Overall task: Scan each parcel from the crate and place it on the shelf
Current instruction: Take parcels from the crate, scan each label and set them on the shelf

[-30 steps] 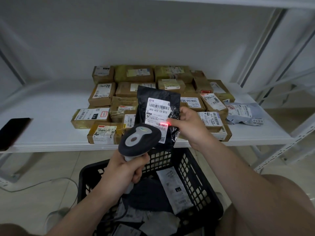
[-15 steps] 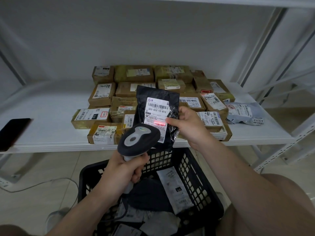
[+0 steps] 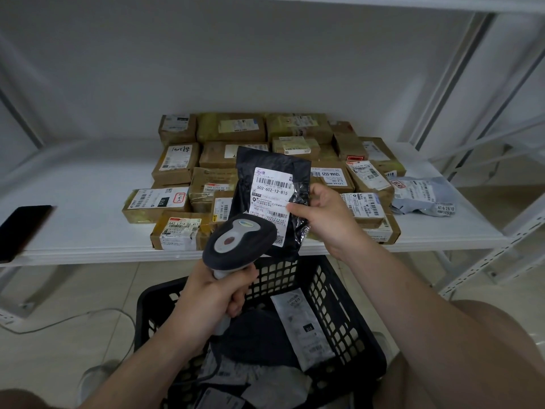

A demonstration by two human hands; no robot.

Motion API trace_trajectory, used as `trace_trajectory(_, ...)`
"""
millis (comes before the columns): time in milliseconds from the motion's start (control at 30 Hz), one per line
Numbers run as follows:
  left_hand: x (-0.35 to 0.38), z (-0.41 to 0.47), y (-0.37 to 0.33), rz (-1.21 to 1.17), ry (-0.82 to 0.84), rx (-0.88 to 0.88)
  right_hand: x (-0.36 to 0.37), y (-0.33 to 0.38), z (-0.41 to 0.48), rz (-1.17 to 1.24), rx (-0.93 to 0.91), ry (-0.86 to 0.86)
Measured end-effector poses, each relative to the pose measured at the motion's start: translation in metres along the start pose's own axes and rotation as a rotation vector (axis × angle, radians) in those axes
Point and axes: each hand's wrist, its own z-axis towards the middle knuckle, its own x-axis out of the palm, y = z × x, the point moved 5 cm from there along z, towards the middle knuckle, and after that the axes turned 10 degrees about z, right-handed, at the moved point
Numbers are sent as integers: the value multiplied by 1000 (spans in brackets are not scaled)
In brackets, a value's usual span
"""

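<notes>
Tiled floor (image 3: pixel 73 305) fills the bottom left, w/ a thin cable (image 3: pixel 88 315) lying across it. Bottom centre, closest to the cam, is the black crate (image 3: pixel 348 305) w/ soft mailers inside, incl. a white pouch (image 3: pixel 303 329) leaning on its right wall. Just above it the left hand (image 3: pixel 212 296) has its fingers wrapped tight round the handle of the scanner (image 3: pixel 239 243), head aimed up & away at the parcel. Mid-frame, a bit further out, the right hand (image 3: pixel 327 216) pinches the right edge of the black parcel (image 3: pixel 250 163) btwn thumb & fingers. It's held upright in the air, above the crate and in front of the shelf, white label (image 3: pixel 272 196) facing the cam. Scanner head overlaps its lower left corner, can't tell if they touch. Behind that the white shelf (image 3: pixel 88 208) runs across the frame. Brown boxes (image 3: pixel 177 163) are packed together in the middle of it, a grey bag (image 3: pixel 421 196) just right of them, and a dark phone (image 3: pixel 23 228) at the far left edge. Plain white wall (image 3: pixel 206 54) at the back.
</notes>
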Motion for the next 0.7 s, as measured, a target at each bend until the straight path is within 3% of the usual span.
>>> trace_trajectory(700, 0, 0, 1, 25, 21, 11, 0, 0, -1, 11, -3, 0)
